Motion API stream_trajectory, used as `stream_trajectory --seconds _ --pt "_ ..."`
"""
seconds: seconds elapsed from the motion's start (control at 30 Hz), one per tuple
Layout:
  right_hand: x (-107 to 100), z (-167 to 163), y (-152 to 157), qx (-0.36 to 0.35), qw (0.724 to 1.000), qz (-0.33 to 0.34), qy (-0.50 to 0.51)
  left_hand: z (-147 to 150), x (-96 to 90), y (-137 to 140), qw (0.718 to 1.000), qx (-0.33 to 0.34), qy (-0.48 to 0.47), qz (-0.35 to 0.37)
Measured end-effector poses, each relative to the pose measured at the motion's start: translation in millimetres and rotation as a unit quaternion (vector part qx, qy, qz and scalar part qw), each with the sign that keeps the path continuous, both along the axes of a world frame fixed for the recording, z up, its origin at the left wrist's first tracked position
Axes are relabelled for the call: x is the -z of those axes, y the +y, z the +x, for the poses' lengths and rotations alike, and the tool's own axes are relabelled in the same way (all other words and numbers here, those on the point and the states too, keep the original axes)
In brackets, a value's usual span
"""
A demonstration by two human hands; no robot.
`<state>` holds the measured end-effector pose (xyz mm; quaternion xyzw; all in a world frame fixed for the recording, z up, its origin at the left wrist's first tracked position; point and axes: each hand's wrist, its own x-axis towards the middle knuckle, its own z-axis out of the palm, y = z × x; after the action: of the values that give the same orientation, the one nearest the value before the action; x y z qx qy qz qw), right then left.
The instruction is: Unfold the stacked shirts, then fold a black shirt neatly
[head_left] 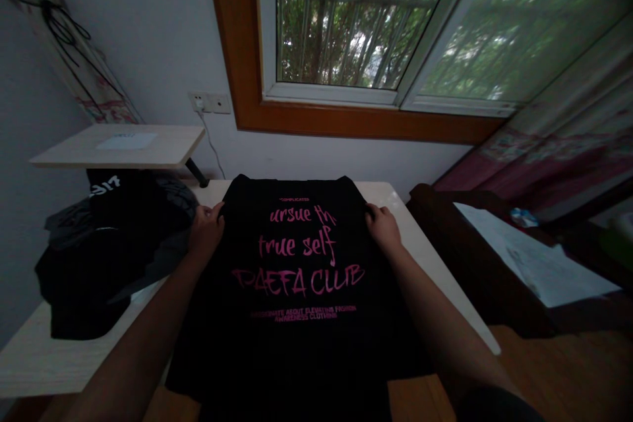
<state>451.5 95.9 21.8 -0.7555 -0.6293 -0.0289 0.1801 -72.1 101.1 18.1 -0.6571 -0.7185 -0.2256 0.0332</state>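
Note:
A black T-shirt [297, 349] with pink lettering lies spread over the pale table [430, 264], its lower part hanging past the near edge. At the shirt's left edge, my left hand [206, 229] has its fingers closed on the fabric. On the opposite edge, at about the same height, my right hand [383, 224] pinches the cloth between thumb and fingers. The fabric between both hands looks flat, with the print facing up.
Dark folded garments [113, 257] are heaped on the left, partly under a small raised shelf [182, 145] bearing a paper label [127, 141]. Behind the table are a wall socket [210, 103] with a cable and a window [356, 33]. Dark furniture [475, 277] stands right.

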Motion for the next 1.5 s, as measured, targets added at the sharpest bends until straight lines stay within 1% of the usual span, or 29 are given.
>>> stream_trajectory --seconds 0.07,0.13,0.2,0.3,0.43,0.53,0.7,0.9,1.03,1.13,1.27,1.37,1.43,1.5 --pt "3.5 2.2 -11.9 -0.009 0.999 0.007 -0.034 -3.4 2.5 -9.3 1.000 0.017 0.001 -0.003" --pt "6.7 4.1 -20.9 -0.019 0.998 0.012 -0.051 -7.5 5.4 -12.4 0.999 0.030 -0.003 -0.015" --pt "8.4 4.9 -25.7 -0.026 0.998 0.015 -0.058 -11.6 7.9 -10.4 0.999 0.041 -0.007 -0.021" --pt "7.3 4.1 -25.0 -0.030 0.997 0.017 -0.070 -17.0 10.1 -3.4 0.999 0.050 -0.014 -0.013" --pt "4.1 2.6 -16.7 -0.033 0.996 0.010 -0.081 -21.8 12.8 5.2 0.998 0.061 -0.030 0.004" --pt "4.5 3.7 -9.1 -0.035 0.996 0.009 -0.084 -23.4 14.3 12.4 0.997 0.069 -0.038 -0.006" --pt "7.0 4.7 6.9 -0.038 0.996 0.014 -0.078 -22.4 10.2 30.7 0.997 0.046 -0.041 -0.038" --pt "2.5 -3.7 30.0 -0.022 0.998 0.007 -0.060 -19.3 2.5 55.9 0.998 0.026 -0.039 -0.042" --pt "0.2 -7.3 39.8 -0.003 0.999 0.002 -0.043 -18.4 1.7 63.8 0.998 0.019 -0.033 -0.041" --pt "1.8 -6.3 39.1 0.000 1.000 0.010 -0.029 -17.3 2.7 58.6 0.999 0.016 -0.028 -0.037" --pt "7.7 -3.1 24.9 -0.011 0.999 0.024 -0.033 -14.3 3.1 36.2 1.000 0.024 -0.002 -0.013" --pt "13.0 -0.3 8.3 -0.027 0.998 0.027 -0.044 -13.4 3.3 16.7 0.996 0.072 0.048 -0.005" --pt "15.9 1.7 -2.1 -0.039 0.997 0.025 -0.055 -14.1 4.4 7.2 0.991 0.111 0.068 -0.018" --pt "18.0 3.5 -9.6 -0.053 0.996 0.020 -0.068 -15.2 6.9 1.2 0.987 0.134 0.077 -0.031"
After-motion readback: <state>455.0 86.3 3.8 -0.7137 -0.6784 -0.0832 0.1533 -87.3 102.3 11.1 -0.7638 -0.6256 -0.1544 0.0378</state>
